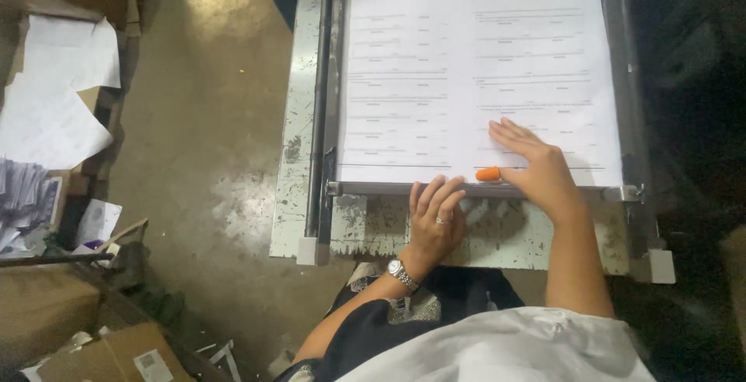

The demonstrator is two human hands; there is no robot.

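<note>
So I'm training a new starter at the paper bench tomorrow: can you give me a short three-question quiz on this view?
1. True or false: the right hand lies flat on the paper.
2. What colour is the cap on the right thumb?
3. The left hand rests on: A) the floor, B) the metal bar at the paper's near edge, C) a box.

Key: 1 true; 2 orange; 3 B.

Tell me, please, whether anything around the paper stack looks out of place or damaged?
The printed paper stack lies square under both hands. The metal table has heavily chipped, worn paint, and loose sheets and scraps spill over the cardboard boxes on the floor beside it.
</note>
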